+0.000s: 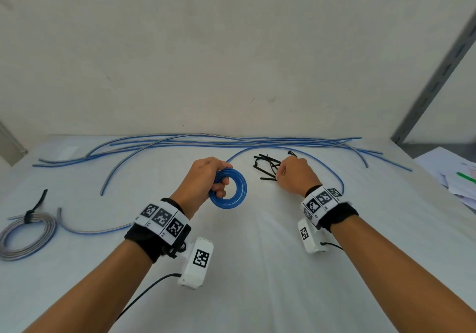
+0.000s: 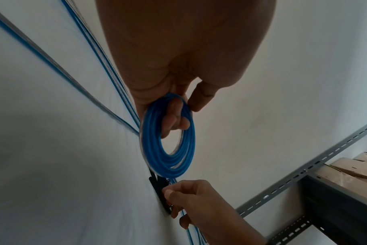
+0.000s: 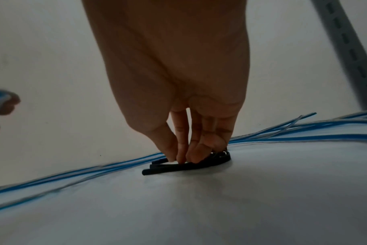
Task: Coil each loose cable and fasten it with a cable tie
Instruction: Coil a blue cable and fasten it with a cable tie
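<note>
Already one grey coil (image 1: pixel 27 232) lies tied at 9 o'clock, the left hand (image 1: pixel 203 178) holds the blue coil (image 1: pixel 229 188), the right hand (image 1: pixel 296 175) pinches a cable tie (image 1: pixel 266 168), many loose cables (image 1: pixel 206 140) wait at 12 o'clock.

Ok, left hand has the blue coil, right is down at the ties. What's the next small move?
Probably pinch a single tie and lift it clear. The right hand has its fingertips on the pile of black cable ties lying on the table, while the left hand grips the blue coil, which has no tie on it yet.
</note>
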